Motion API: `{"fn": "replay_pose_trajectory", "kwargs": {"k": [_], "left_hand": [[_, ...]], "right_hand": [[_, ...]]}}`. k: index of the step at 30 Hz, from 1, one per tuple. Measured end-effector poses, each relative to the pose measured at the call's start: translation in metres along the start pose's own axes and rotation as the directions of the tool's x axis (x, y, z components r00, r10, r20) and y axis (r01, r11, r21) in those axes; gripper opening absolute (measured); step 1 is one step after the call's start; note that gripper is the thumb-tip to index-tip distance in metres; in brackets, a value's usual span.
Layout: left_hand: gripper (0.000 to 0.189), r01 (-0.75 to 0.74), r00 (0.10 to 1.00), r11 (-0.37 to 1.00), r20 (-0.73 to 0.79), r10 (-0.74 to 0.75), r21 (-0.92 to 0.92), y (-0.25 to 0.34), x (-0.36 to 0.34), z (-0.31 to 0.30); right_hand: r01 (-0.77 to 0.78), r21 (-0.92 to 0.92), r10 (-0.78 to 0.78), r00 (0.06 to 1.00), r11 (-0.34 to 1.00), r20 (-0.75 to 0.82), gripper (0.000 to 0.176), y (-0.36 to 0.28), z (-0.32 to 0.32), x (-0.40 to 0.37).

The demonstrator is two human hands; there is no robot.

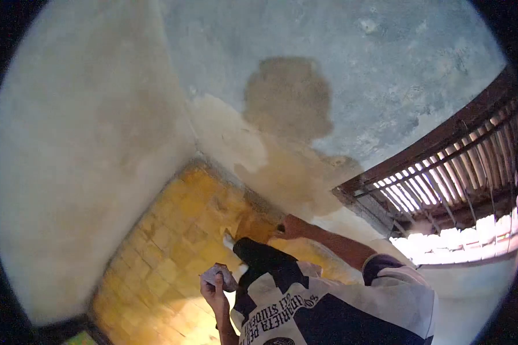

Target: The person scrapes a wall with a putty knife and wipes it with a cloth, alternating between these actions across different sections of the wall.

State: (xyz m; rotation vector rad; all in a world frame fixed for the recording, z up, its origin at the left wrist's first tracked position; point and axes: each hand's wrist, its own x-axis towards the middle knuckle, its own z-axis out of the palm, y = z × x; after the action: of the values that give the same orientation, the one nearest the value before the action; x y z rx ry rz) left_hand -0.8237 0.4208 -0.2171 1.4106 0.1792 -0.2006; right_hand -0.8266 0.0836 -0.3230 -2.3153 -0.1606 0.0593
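Observation:
My left hand (215, 294) is closed around a greyish, folded, paper-like piece (220, 276), with the thumb lying across its face. It is in front of my body, over the yellow tiled floor. My right arm reaches out toward the foot of the wall. At its end my right hand (294, 227) has its fingers curled in, and a small dark spot shows at the fingertips. What this hand holds, if anything, I cannot tell.
Worn yellow floor tiles (149, 253) run into a corner between a pale wall (86, 172) and a patchy blue-grey wall (397, 69). A barred window (443, 178) lies to the right. My foot (229, 240) is near the wall.

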Motion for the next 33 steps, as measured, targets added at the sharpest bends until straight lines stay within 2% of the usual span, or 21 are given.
{"fn": "replay_pose_trajectory", "kwargs": {"k": [2, 4, 5, 7, 9, 10, 11, 13, 14, 15, 17, 18, 19, 22, 23, 26, 27, 29, 31, 32, 33], "left_hand": [[0.021, 0.049, 0.998, 0.996, -0.029, -0.047, 0.069, 0.008, -0.033, 0.017], [0.02, 0.092, 0.996, 0.992, -0.027, -0.09, 0.09, -0.004, -0.058, 0.021], [0.02, 0.08, 0.996, 0.993, -0.054, -0.076, 0.083, -0.007, -0.069, 0.026], [0.02, 0.051, 0.993, 0.996, -0.113, -0.043, 0.07, -0.013, -0.081, 0.041], [0.021, 0.032, 0.988, 0.997, -0.153, -0.02, 0.071, -0.029, -0.094, 0.048], [0.021, 0.059, 0.971, 0.992, -0.236, -0.031, 0.113, -0.034, -0.096, 0.057], [0.02, 0.164, 0.94, 0.985, -0.313, -0.138, 0.058, -0.038, -0.099, 0.067], [0.02, 0.149, 0.915, 0.988, -0.386, -0.118, 0.05, -0.043, -0.1, 0.087], [0.021, 0.07, 0.913, 0.998, -0.403, -0.064, 0.001, -0.051, -0.097, 0.094], [0.022, 0.101, 0.883, 0.981, -0.438, -0.166, -0.168, -0.042, -0.093, 0.109], [0.028, 0.028, 0.86, 0.914, -0.456, -0.228, -0.404, -0.087, -0.09, 0.123], [0.028, 0.044, 0.852, 0.886, -0.445, -0.274, -0.461, -0.106, -0.089, 0.128], [0.028, 0.058, 0.843, 0.854, -0.433, -0.32, -0.517, -0.125, -0.088, 0.134], [0.025, 0.024, 0.852, 0.823, -0.42, -0.314, -0.568, -0.161, -0.068, 0.148], [0.024, 0.019, 0.859, 0.813, -0.407, -0.311, -0.582, -0.176, -0.068, 0.154], [0.025, 0.055, 0.907, 0.845, -0.326, -0.265, -0.533, -0.228, -0.068, 0.173], [0.019, 0.126, 0.878, 0.849, -0.341, -0.337, -0.514, -0.254, -0.07, 0.181], [0.019, 0.173, 0.873, 0.809, -0.293, -0.391, -0.562, -0.271, -0.073, 0.183], [0.018, 0.184, 0.861, 0.79, -0.291, -0.416, -0.584, -0.281, -0.079, 0.181], [0.018, 0.169, 0.855, 0.793, -0.313, -0.413, -0.586, -0.285, -0.082, 0.179], [0.018, 0.148, 0.846, 0.792, -0.34, -0.412, -0.592, -0.289, -0.082, 0.179]], "right_hand": [[0.101, 0.108, -0.11, 0.99, 0.989, 0.086, 0.046, -0.012, -0.023, 0.022], [0.139, 0.037, -0.143, 0.966, 0.99, 0.217, 0.048, 0.004, -0.04, 0.051], [0.12, -0.03, -0.103, 0.939, 0.992, 0.327, 0.05, 0.036, -0.034, 0.065], [0.118, -0.216, -0.057, 0.961, 0.969, 0.272, 0.051, 0.06, -0.04, 0.1], [0.051, -0.224, 0.002, 0.973, 0.973, 0.23, 0.049, 0.031, -0.078, 0.128], [0.019, -0.226, 0.037, 0.97, 0.974, 0.242, 0.046, 0.041, -0.086, 0.146], [-0.025, -0.23, 0.084, 0.964, 0.973, 0.252, 0.044, 0.054, -0.092, 0.159], [-0.009, -0.127, 0.035, 0.979, 0.992, 0.201, 0.05, 0.049, -0.114, 0.174], [0.011, -0.174, 0.02, 0.985, 0.985, 0.174, 0.05, 0.039, -0.122, 0.178], [0.026, -0.224, 0.005, 0.991, 0.974, 0.135, 0.05, 0.034, -0.127, 0.175], [0.077, -0.368, 0.048, 0.947, 0.927, 0.319, 0.048, 0.073, -0.113, 0.154], [0.115, -0.433, 0.073, 0.916, 0.894, 0.395, 0.047, 0.085, -0.104, 0.145], [0.109, -0.423, 0.093, 0.899, 0.9, 0.427, 0.045, 0.086, -0.101, 0.141], [0.214, -0.375, -0.114, 0.956, 0.902, 0.271, 0.045, 0.052, -0.099, 0.168], [0.132, -0.388, -0.025, 0.962, 0.912, 0.271, 0.045, 0.044, -0.103, 0.171], [0.221, -0.439, -0.025, 0.912, 0.871, 0.41, 0.045, 0.08, -0.09, 0.171], [0.199, -0.427, -0.026, 0.926, 0.882, 0.378, 0.045, 0.061, -0.097, 0.179], [0.16, -0.385, -0.039, 0.952, 0.909, 0.305, 0.045, 0.021, -0.092, 0.176], [0.279, -0.41, -0.112, 0.916, 0.869, 0.386, 0.043, 0.061, -0.086, 0.163], [0.339, -0.417, -0.152, 0.895, 0.844, 0.42, 0.041, 0.055, -0.082, 0.157], [0.318, -0.475, -0.042, 0.862, 0.82, 0.505, 0.039, 0.046, -0.083, 0.159]]}}
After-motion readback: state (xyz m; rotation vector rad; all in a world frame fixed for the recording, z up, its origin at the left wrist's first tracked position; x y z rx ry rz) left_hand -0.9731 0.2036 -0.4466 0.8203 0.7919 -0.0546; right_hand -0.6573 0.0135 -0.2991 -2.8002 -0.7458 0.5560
